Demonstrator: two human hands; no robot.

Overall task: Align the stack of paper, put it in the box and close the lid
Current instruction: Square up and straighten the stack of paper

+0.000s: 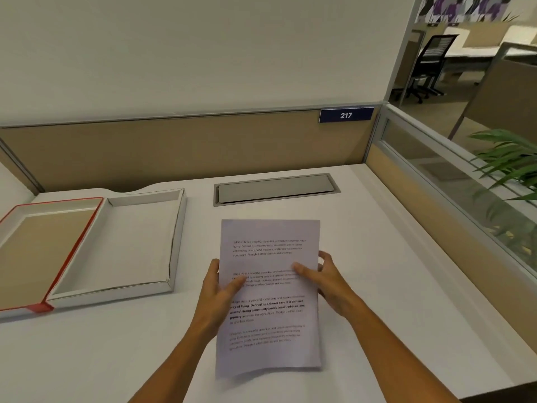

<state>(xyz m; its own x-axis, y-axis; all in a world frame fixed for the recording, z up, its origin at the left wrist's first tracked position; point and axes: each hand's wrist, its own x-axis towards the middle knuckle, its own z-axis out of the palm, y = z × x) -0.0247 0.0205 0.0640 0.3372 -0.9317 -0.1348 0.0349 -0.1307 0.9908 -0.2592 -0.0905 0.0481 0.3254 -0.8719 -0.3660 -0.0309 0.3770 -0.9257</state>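
A stack of printed white paper (268,315) is held upright in front of me, above the white desk (392,286). My left hand (216,298) grips its left edge with the thumb on the printed face. On the right edge my right hand (327,282) holds it the same way. The stack's edges look even. To the left lies the open white box (174,242), shallow and with nothing inside. Its red-edged lid (75,251) lies flat, folded out to the box's left.
A grey cable hatch (276,189) is set into the desk behind the paper. A tan partition (174,152) with a "217" sign (345,115) closes the back. A glass-topped partition (453,181) with a plant (508,161) behind it runs along the right.
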